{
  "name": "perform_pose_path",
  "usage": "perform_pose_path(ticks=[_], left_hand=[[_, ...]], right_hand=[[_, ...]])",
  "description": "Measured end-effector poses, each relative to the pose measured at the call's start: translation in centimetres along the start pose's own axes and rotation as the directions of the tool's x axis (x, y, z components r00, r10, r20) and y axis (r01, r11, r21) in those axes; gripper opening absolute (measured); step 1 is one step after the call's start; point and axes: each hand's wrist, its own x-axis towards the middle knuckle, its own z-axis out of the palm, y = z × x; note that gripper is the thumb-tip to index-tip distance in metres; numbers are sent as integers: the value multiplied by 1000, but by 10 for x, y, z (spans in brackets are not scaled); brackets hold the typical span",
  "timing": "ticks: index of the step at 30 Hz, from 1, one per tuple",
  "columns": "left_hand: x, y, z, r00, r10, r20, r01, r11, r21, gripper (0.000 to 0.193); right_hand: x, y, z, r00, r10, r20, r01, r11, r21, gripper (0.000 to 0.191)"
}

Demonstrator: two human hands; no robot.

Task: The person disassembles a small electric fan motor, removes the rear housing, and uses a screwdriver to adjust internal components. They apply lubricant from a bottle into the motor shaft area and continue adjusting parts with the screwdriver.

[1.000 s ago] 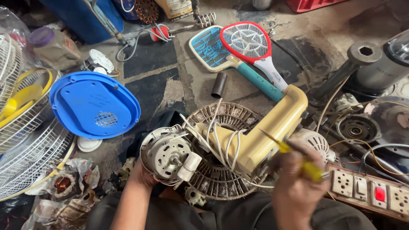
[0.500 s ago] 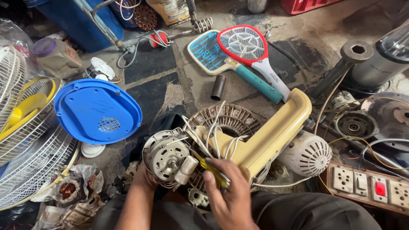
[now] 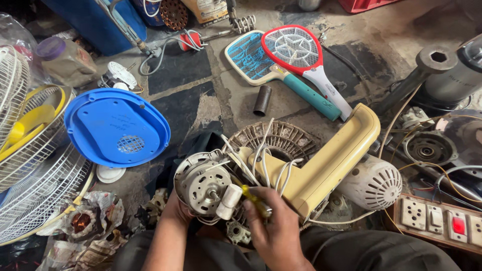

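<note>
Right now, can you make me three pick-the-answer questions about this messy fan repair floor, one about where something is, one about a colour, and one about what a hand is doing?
1. Where does the round blue plastic cover lie?
A. left of the grey metal fan motor
B. on the cream plastic fan neck
C. under the white switch board

2. What colour is the frame of the upper of the two racket-shaped bug swatters?
A. green
B. red
C. black

3. What is the right hand doing?
A. lying flat on the floor
B. gripping a yellow-handled screwdriver
C. pressing a switch

Answers: 1 A, the cover lies on the floor left of the motor. 2 B, its rim is red around white mesh. 3 B, the fingers are closed round the screwdriver beside the motor, while the left hand steadies the motor from below.
</note>
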Motion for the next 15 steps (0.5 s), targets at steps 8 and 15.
perform_pose_path(ticks=[8,15], left_hand=[[-9,2,0,1000,-20,0,20,998,52,31],[51,18,43,999,14,45,-18,996,83,30]], right_hand=[[1,-7,-10,879,343,330,-213,903,-372,28],[-7,-9,10,975,127,181,-77,962,-262,40]])
